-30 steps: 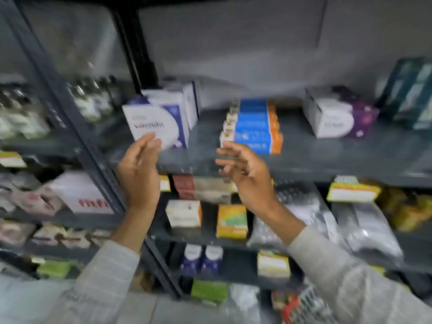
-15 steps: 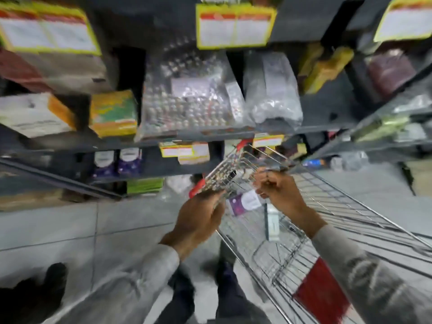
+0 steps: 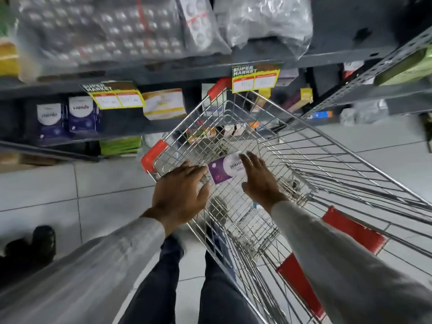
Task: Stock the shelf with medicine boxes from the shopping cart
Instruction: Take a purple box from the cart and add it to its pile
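Observation:
A wire shopping cart (image 3: 304, 127) with red corner guards stands in front of the grey shelf (image 3: 163, 73). In its basket lies a purple and white medicine box (image 3: 223, 170). My left hand (image 3: 180, 192) reaches over the cart's near rim, fingers spread, its fingertips at the box's left edge. My right hand (image 3: 259, 181) is inside the basket with fingers apart, over the box's right edge. Neither hand has closed around the box. Other small boxes (image 3: 201, 133) lie blurred at the cart's far end.
Blue and white boxes (image 3: 81, 113) and a yellow-white box (image 3: 163, 106) stand on the lower shelf behind price tags (image 3: 117, 95). Bags of blister packs (image 3: 105, 31) fill the shelf above. A second rack (image 3: 364, 73) stands to the right. A black shoe (image 3: 30, 246) is on the tiled floor.
My view has swung down from the upper shelf to the cart. Both hands dropped from the shelf to the cart rim, then into the basket beside the purple box.

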`<state>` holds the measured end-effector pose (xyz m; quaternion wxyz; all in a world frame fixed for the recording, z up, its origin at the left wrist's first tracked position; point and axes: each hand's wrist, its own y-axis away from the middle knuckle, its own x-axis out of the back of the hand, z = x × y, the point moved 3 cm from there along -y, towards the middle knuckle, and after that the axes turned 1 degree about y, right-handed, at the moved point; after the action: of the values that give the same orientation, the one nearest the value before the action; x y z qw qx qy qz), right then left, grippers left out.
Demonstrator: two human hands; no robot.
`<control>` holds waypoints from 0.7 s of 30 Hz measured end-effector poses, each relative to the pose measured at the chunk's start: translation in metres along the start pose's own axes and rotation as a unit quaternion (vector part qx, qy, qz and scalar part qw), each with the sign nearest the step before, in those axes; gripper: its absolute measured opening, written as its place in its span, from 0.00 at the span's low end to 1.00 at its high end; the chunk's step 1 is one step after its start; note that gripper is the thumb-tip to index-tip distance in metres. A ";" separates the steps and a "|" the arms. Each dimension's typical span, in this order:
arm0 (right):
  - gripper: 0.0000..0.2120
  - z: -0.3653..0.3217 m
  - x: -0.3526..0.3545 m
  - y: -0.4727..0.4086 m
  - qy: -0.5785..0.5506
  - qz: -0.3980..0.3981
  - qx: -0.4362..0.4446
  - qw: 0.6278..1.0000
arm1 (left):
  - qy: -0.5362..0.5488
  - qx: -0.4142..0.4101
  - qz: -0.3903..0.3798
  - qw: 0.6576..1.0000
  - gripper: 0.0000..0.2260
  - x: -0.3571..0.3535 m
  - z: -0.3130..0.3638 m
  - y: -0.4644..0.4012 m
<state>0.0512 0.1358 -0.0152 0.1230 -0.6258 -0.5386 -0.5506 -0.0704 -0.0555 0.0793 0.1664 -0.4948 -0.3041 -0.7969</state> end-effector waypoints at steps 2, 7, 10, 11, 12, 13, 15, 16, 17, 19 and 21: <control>0.46 0.002 -0.009 -0.021 0.065 -0.007 0.047 0.997 | 0.004 0.001 0.002 1.000 0.24 -0.003 -0.002 -0.002; 0.45 0.005 -0.028 -0.052 0.095 -0.026 0.117 0.988 | 0.009 0.021 0.014 1.000 0.24 -0.004 -0.005 -0.003; 0.40 0.006 -0.029 -0.051 0.067 -0.015 0.114 0.991 | 0.004 0.020 0.019 1.000 0.25 -0.004 -0.005 -0.003; 0.40 0.005 -0.027 -0.048 0.064 -0.010 0.113 0.992 | 0.007 0.020 0.019 1.000 0.25 -0.003 -0.005 -0.002; 0.40 0.003 -0.023 -0.043 0.062 -0.004 0.111 0.992 | 0.011 0.018 0.019 1.000 0.25 -0.002 -0.004 -0.001; 0.39 0.001 -0.016 -0.037 0.063 0.004 0.108 0.992 | 0.016 0.014 0.018 1.000 0.25 -0.001 -0.003 0.000; 0.38 -0.004 0.002 -0.018 0.054 0.028 0.104 0.993 | 0.027 0.002 0.018 0.999 0.25 0.003 0.001 0.003; 0.37 -0.008 0.015 -0.007 0.043 0.046 0.101 0.993 | 0.042 -0.006 0.021 0.999 0.25 0.006 0.003 0.005; 0.37 -0.013 0.030 0.005 0.032 0.066 0.100 0.992 | 0.069 -0.015 0.028 0.997 0.24 0.011 0.005 0.009; 0.36 -0.027 0.065 0.032 0.029 0.099 0.101 0.990 | 0.140 -0.021 0.055 0.988 0.22 0.029 0.009 0.020; 0.40 -0.044 0.105 0.062 0.052 0.135 0.118 0.982 | 0.187 -0.024 0.108 0.976 0.21 0.058 0.013 0.035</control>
<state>0.0568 0.1349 0.1139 0.2970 -0.6442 -0.5032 -0.4935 -0.0682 -0.0720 0.1463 0.2936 -0.3710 -0.1931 -0.8596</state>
